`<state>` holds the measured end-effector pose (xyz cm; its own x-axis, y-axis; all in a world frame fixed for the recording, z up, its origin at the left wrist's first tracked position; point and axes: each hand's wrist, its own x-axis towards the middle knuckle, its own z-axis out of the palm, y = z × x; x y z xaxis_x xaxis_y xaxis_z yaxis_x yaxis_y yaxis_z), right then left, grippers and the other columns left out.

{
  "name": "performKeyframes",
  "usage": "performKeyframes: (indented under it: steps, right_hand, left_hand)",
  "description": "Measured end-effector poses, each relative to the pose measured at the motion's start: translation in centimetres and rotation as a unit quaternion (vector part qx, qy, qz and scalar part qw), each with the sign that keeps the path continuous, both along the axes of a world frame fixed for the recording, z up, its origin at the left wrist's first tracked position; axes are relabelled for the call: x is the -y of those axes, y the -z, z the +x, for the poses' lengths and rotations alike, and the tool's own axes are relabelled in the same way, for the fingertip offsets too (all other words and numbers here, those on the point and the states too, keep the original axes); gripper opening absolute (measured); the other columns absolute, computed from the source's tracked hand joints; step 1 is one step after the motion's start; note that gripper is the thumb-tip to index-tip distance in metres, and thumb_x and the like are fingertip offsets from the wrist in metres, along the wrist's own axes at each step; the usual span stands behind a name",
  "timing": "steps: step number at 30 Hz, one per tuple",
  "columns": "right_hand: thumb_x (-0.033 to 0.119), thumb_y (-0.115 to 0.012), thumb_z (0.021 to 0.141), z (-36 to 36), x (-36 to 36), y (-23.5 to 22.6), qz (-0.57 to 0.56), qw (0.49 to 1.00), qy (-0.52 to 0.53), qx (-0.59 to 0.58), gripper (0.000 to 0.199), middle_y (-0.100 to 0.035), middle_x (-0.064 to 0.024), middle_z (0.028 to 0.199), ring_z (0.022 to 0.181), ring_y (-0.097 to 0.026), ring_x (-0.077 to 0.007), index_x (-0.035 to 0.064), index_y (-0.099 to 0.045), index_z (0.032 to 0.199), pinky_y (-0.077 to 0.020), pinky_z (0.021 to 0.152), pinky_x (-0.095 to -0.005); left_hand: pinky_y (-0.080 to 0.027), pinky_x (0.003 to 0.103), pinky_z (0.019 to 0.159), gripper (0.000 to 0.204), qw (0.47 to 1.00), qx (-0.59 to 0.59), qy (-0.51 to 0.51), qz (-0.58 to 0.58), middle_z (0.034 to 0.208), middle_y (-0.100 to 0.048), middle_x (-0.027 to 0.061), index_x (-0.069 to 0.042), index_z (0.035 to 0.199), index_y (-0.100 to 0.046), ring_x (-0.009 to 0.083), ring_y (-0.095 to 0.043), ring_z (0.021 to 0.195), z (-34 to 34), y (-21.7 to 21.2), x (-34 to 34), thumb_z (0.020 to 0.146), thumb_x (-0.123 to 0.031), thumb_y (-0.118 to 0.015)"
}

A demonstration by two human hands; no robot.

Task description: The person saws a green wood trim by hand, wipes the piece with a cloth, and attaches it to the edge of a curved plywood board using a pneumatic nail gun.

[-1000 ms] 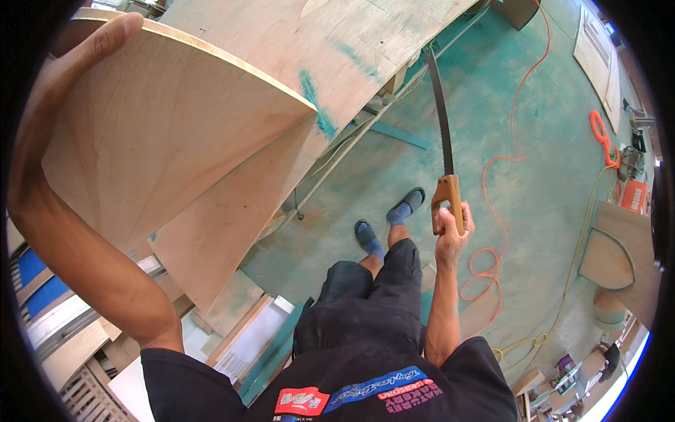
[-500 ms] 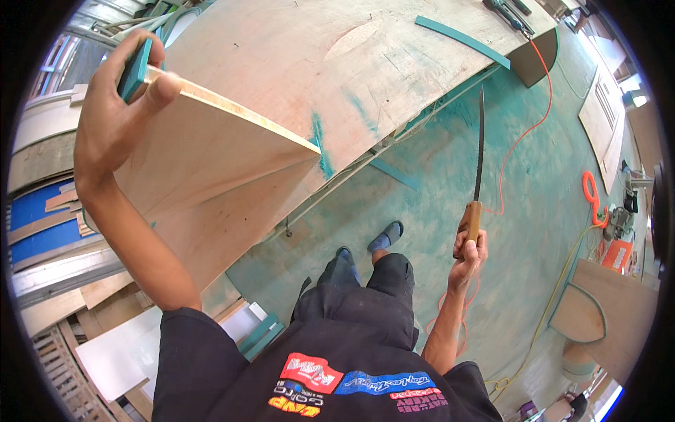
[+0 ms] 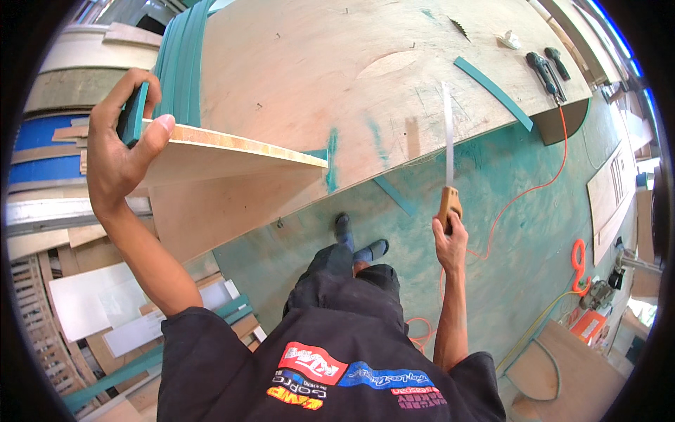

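Floor (image 3: pixel 517 204), stained green in broad patches, spread along the near side of a long wooden table (image 3: pixel 309 70), whose pale top bore scuffs and two teal smears. Against that near side stood the person, in a dark shirt (image 3: pixel 337 306) and dark shorts. A pale wooden panel (image 3: pixel 225 163) stood on edge on the left part of the table, its broad face toward the person and its right end just beside the nearer smear. Behind it, at the far left of the top, lay a bundle of long teal strips (image 3: pixel 186 70). A handsaw (image 3: pixel 449 148) with a wooden handle pointed away from the body on the right; its tip overlapped the tabletop, though through this bent lens it was hard to say whether the two touched. A curved teal strip (image 3: pixel 492 93) lay across the right part of the table, near a dark power tool (image 3: pixel 543 72) with an orange cord (image 3: pixel 564 141). Of the hands, the right hand (image 3: pixel 451 240) was clenched around the saw's handle, while the left hand (image 3: pixel 128 148), raised, grasped the panel's left end, its fingers curled over a short teal piece (image 3: pixel 133 116) there. Smaller still, a crumpled white thing (image 3: pixel 508 39) and a black toothed piece (image 3: pixel 458 29) lay toward the table's far side.
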<state>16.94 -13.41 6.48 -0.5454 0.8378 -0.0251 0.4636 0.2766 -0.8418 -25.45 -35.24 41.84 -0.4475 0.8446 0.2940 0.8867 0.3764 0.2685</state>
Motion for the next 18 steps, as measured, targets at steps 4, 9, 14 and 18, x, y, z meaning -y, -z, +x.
performKeyframes:
  steps: [4,9,14,18]
  right_hand:
    - [0.018,-0.07,0.092,-3.7,-2.6,2.3,0.097,0.991,-0.034,0.083,0.029,-0.066,-0.0204,0.1,0.101,-0.059,-0.0405,-0.0014,-0.062,0.112,-0.0443,0.096,-0.0482]
    - [0.018,-0.069,0.091,-5.9,-7.1,3.7,0.185,0.977,-0.038,0.096,0.023,-0.065,-0.0195,0.097,0.098,-0.059,-0.04,0.0007,-0.06,0.104,-0.0435,0.095,-0.0491]
    - [0.019,-0.069,0.09,-3.9,-13.2,2.4,0.217,0.96,-0.013,0.177,0.025,-0.066,-0.02,0.097,0.099,-0.059,-0.0402,0.0005,-0.06,0.104,-0.0437,0.095,-0.0494]
    - [0.019,-0.07,0.09,-0.2,-19.5,1.3,0.24,0.947,0.024,0.212,0.027,-0.067,-0.0225,0.099,0.099,-0.061,-0.0416,0.0007,-0.063,0.109,-0.0446,0.094,-0.0503]
  left_hand:
    - [-0.033,0.029,0.065,0.039,0.999,0.015,0.002,0.049,0.077,-0.044,0.0018,-0.005,0.089,-0.054,0.0131,-0.041,0.072,0.4,0.0,-0.4,0.072,-0.037,-0.068]
    - [-0.039,0.032,0.075,0.048,1.0,-0.021,-0.004,0.01,0.096,-0.053,0.006,-0.001,0.106,-0.059,0.017,-0.045,0.081,-3.1,-0.5,3.9,0.078,-0.038,-0.066]
    - [-0.047,0.035,0.079,0.053,0.994,-0.074,0.005,0.074,0.102,-0.062,0.0106,0.002,0.114,-0.065,0.0214,-0.056,0.087,-3.6,0.2,3.5,0.071,-0.03,-0.065]
    - [-0.05,0.037,0.084,0.052,0.988,-0.133,0.008,0.083,0.1,-0.064,0.0118,0.003,0.116,-0.067,0.0248,-0.061,0.092,-3.2,0.6,0.8,0.072,-0.026,-0.062]
